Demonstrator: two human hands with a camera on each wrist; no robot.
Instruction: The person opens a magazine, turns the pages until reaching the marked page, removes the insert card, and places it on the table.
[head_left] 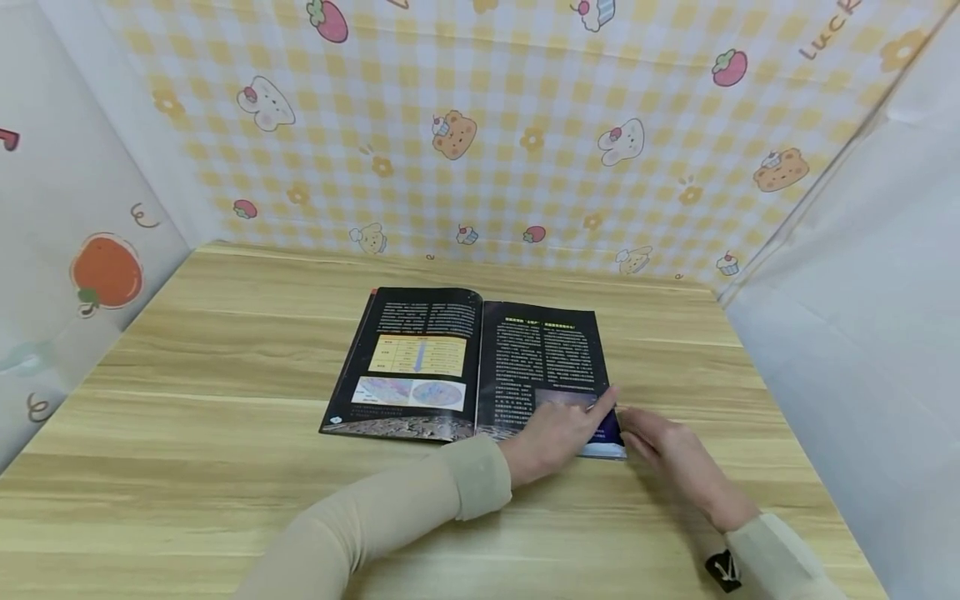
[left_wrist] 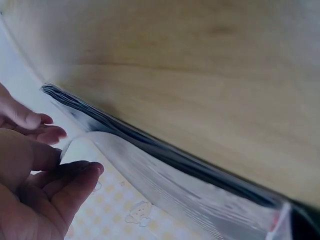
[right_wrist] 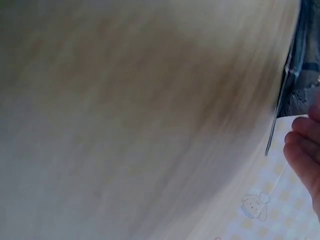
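An open book (head_left: 438,425) with black pages lies on the wooden table. My left hand (head_left: 555,437) reaches across its right page (head_left: 517,333). In the left wrist view, the thumb and fingers of the left hand (left_wrist: 45,195) pinch the edge of a page (left_wrist: 115,150), which curves up from the stack. My right hand (head_left: 675,458) is at the book's lower right edge, its fingers loosely bent. The left wrist view shows the right hand (left_wrist: 20,115) just beyond the left, its thumb apart from the fingers. Part of the right hand (right_wrist: 305,145) appears beside the book edge (right_wrist: 285,85).
The wooden table (head_left: 187,400) extends around the book. A yellow checked cloth (head_left: 495,108) with cartoon prints hangs behind it. White walls (head_left: 862,275) stand at both sides. A black tag (head_left: 723,571) with a white mark shows by the right cuff.
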